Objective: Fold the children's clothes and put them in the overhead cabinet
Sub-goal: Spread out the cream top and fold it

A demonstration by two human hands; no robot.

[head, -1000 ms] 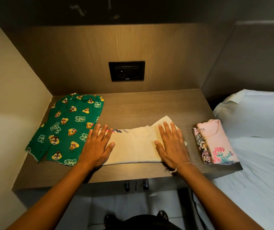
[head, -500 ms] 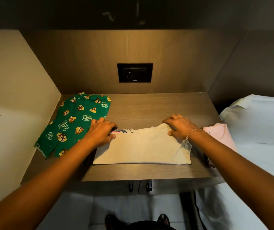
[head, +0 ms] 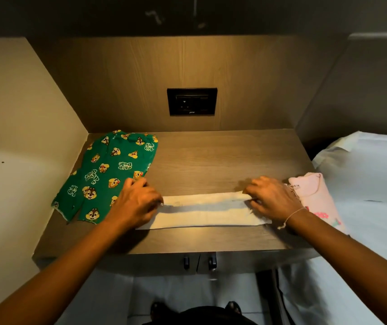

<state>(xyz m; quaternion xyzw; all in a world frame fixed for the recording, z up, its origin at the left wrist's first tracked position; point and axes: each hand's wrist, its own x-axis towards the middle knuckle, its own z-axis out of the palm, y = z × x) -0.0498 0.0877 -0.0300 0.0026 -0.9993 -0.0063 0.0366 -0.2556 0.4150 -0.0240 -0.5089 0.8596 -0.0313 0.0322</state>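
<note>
— The left hand (head: pixel 136 202): what is it doing?
— Fingers curled, knuckles up. It pinches the left end of the cream top (head: pixel 206 213), at the far edge of the fold.
— And the right hand (head: pixel 272 198)?
— The same at the other end: fingers bent, pinching the far right corner. A thin thread (head: pixel 292 216) circles that wrist.
— Where does the cream top lie?
— On the tabletop (head: pixel 223 158), near its front edge. It is a long narrow strip running left to right between the two hands. Its far edge is lifted a little and turned toward the person, with a band of shadow under it.
— What else is on the tabletop?
— Green pants (head: pixel 108 170) with cartoon chipmunk faces lie flat at the left, reaching from the back wall toward the front. The left hand covers their near right edge. A folded pink top (head: pixel 314 195) sits at the right edge, just beside the right hand and partly behind that wrist.
— And around it?
— A black socket (head: pixel 192 101) in the wood back panel, a white bed (head: pixel 375 184) to the right, and two small handles (head: pixel 212 262) under the tabletop's front edge
</note>
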